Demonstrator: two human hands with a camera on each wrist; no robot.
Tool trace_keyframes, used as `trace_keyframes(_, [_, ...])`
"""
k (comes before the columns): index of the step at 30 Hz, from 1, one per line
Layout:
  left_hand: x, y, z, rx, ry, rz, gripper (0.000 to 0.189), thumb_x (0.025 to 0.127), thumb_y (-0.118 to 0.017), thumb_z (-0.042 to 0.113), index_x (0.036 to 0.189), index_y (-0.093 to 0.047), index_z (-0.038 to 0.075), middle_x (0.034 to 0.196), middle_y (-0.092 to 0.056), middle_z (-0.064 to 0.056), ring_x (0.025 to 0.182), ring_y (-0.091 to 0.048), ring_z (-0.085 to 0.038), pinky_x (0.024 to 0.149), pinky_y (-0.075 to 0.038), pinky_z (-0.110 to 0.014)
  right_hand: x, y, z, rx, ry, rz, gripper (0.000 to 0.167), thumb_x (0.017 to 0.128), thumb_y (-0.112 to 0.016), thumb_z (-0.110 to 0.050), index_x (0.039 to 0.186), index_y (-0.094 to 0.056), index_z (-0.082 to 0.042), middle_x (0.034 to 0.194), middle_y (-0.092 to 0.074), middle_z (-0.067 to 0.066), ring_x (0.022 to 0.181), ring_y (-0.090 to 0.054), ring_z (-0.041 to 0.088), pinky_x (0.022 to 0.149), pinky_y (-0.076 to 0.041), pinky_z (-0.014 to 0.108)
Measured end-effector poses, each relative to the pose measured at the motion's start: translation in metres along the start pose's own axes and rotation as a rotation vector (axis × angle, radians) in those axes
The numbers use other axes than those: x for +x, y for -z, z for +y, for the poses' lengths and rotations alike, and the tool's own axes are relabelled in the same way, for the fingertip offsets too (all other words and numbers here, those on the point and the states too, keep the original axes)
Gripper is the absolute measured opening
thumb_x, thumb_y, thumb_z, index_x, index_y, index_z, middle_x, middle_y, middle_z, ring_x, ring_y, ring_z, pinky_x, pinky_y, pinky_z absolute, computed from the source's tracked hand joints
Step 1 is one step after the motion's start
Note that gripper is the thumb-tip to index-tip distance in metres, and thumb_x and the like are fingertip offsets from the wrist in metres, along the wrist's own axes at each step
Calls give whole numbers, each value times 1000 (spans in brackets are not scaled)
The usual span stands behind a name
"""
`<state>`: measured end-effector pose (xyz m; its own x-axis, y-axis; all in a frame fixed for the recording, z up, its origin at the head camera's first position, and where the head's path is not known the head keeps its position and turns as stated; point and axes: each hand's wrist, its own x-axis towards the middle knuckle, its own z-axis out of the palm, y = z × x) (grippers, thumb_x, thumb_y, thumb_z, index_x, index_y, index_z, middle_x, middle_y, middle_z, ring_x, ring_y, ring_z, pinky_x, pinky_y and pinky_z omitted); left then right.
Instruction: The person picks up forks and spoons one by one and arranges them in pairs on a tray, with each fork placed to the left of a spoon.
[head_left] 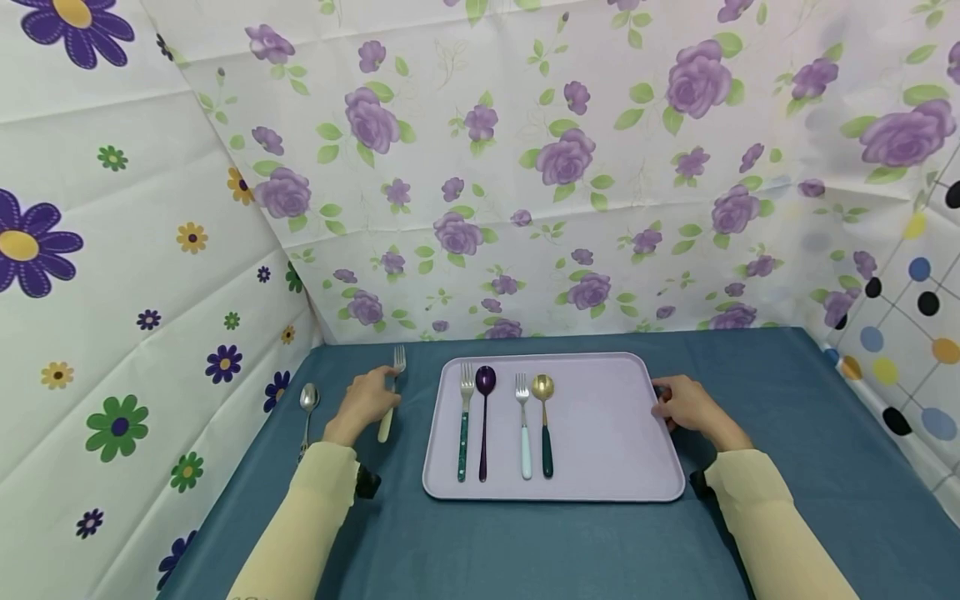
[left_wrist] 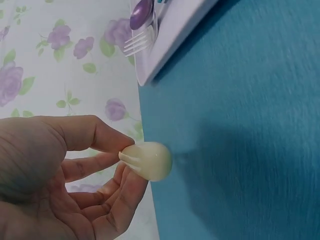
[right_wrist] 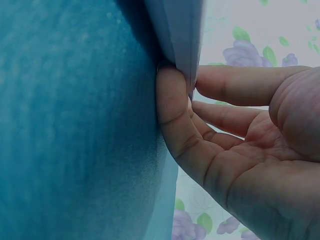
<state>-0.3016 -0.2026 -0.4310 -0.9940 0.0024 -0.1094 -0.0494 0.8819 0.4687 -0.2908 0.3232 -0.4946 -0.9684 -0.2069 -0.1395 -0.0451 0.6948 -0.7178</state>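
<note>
My left hand (head_left: 363, 405) pinches a fork (head_left: 385, 426) with a cream handle, left of the tray, its tines pointing to the back. In the left wrist view the rounded handle end of the fork (left_wrist: 156, 162) shows between thumb and fingers. My right hand (head_left: 693, 403) grips the right rim of the pale lilac tray (head_left: 615, 433), thumb on top and a finger under the edge. On the tray lie a green-handled fork (head_left: 462, 442), a dark purple spoon (head_left: 485, 381), a fork with a pale mint handle (head_left: 526, 446) and a gold spoon with a dark green handle (head_left: 547, 450).
A silver spoon (head_left: 308, 398) lies by the left edge of the table, beyond my left forearm. Blue cloth (head_left: 480, 550) covers the table. Flower-patterned sheets (head_left: 480, 275) stand behind and at the left, with a dotted one (head_left: 915, 358) at the right.
</note>
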Motion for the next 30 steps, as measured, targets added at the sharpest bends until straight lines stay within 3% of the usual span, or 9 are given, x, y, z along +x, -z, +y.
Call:
trace_keyframes(8, [0,-1,9,-12,-28,-27,51,96,-66,9,145,-56,-1,100,-68,-17,79,-60,-27,71,-53,-42,0,0,2,-5,-19,-10,61,94,-66,3,145,-40,23,80,-57,12,59,-63,21,61,-58,37])
trace_keyframes(15, [2,-2,21,-21,-42,-32,51,97,-68,11,146,-57,3,104,-69,-16,84,-64,-27,73,-56,-43,1,1,2,1,-17,-10,62,92,-65,3,146,-40,22,78,-57,11,58,-63,21,61,-57,36])
trace_keyframes(30, [1,-4,30,-38,-64,-31,51,97,-66,9,147,-56,3,92,-66,-12,75,-60,-24,65,-51,-37,2,1,2,-9,-4,-15,61,93,-65,3,145,-40,24,79,-57,10,58,-63,20,63,-58,38])
